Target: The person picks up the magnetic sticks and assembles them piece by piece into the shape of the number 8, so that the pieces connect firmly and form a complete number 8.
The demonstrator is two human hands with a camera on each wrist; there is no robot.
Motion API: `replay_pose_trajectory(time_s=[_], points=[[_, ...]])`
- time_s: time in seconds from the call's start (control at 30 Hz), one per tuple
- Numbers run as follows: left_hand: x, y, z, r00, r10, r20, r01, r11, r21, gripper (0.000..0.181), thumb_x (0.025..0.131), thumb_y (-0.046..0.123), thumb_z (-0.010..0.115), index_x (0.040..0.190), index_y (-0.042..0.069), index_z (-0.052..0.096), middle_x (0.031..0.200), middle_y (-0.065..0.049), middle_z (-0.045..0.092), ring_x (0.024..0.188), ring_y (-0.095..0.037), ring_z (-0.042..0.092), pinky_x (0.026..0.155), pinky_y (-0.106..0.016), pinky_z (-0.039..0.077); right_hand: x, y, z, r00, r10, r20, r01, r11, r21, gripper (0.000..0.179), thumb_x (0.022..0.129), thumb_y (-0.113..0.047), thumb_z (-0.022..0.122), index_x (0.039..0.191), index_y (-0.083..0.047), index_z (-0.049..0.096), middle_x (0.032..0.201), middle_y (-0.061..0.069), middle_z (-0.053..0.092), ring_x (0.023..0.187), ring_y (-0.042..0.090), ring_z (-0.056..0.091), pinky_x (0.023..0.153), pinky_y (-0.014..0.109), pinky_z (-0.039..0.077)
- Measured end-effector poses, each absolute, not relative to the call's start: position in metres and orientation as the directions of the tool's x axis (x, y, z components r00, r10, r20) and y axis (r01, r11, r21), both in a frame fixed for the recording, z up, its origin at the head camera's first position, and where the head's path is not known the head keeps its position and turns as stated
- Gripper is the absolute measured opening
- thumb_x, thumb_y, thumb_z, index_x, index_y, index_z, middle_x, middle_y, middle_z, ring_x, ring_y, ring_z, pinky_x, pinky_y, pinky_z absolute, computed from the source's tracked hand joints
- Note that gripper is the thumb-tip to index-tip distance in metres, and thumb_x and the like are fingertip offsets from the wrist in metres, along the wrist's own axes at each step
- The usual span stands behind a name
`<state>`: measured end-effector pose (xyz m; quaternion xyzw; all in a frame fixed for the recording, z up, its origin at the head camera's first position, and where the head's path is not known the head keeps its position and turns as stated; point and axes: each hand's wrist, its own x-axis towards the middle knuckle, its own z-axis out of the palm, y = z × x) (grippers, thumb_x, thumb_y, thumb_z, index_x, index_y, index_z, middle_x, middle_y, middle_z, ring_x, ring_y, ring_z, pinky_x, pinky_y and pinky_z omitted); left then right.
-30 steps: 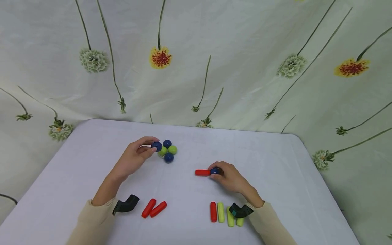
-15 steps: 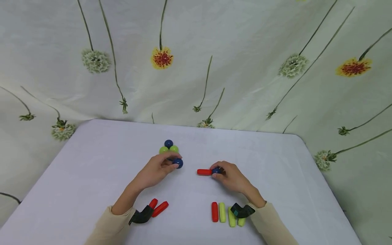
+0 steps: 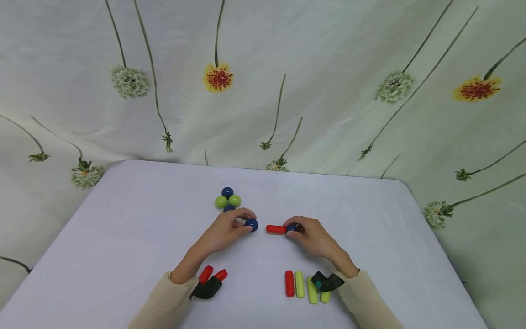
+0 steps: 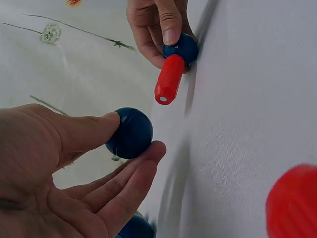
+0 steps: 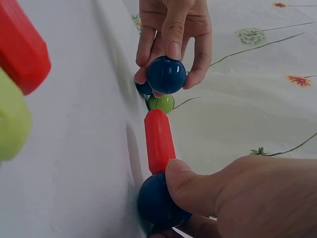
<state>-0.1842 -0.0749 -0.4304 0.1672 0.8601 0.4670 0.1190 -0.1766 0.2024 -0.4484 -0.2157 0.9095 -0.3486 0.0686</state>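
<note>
My left hand (image 3: 223,232) pinches a dark blue ball (image 4: 130,133) between thumb and fingers, held just left of a red rod's free end. That red rod (image 3: 276,229) is joined to a second dark blue ball (image 5: 161,201), which my right hand (image 3: 310,235) grips by thumb and fingers. In the left wrist view a small pale spot marks the rod's end face, which points toward my left hand. A short gap separates the left ball from the rod. Behind my left hand lie two green balls (image 3: 234,200) and two blue balls (image 3: 227,192) in a cluster.
Two red rods (image 3: 206,274) lie near my left wrist, partly covered by its black camera (image 3: 207,288). Below my right hand are another red rod (image 3: 289,283) and several yellow-green rods (image 3: 299,284), some under the right wrist camera (image 3: 326,281). A white cloth covers the table (image 3: 135,205).
My left hand has carried its blue ball from the ball cluster rightward and nearer, up to the red rod's end. The right hand stays in place with its ball and rod.
</note>
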Motion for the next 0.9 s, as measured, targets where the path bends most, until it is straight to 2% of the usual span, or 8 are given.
replay_pose_trajectory(time_s=[0.17,0.4,0.9], points=[[-0.184,-0.067,-0.434,-0.928,0.368,-0.062,0.145,0.508,0.849,0.024,0.094,0.009,0.069,0.116,0.016,0.068,0.12,-0.01,0.069,0.104,-0.027,0.07,0.09,-0.042,0.057,-0.178,0.202,-0.45,-0.9,-0.435,0.017,-0.335,0.665,-0.667,0.02,0.096,-0.011,0.066,0.116,-0.011,0.068,0.11,0.003,0.07,0.093,0.014,0.059,0.086,0.031,0.051],[-0.183,-0.061,-0.441,-0.926,0.373,-0.052,0.17,0.538,0.825,0.022,0.093,0.008,0.07,0.114,0.016,0.069,0.109,-0.006,0.072,0.094,-0.018,0.068,0.087,-0.037,0.057,-0.177,0.202,-0.449,-0.899,-0.438,0.022,-0.342,0.668,-0.661,0.02,0.096,-0.011,0.066,0.116,-0.01,0.068,0.11,0.004,0.07,0.091,0.014,0.058,0.084,0.03,0.05],[-0.18,-0.051,-0.447,-0.929,0.37,-0.03,0.187,0.535,0.824,0.022,0.093,0.005,0.069,0.114,0.012,0.068,0.113,-0.011,0.071,0.091,-0.017,0.067,0.086,-0.037,0.057,-0.177,0.203,-0.449,-0.894,-0.448,0.026,-0.35,0.661,-0.664,0.02,0.096,-0.012,0.066,0.116,-0.009,0.068,0.107,0.004,0.069,0.087,0.013,0.054,0.079,0.026,0.047]])
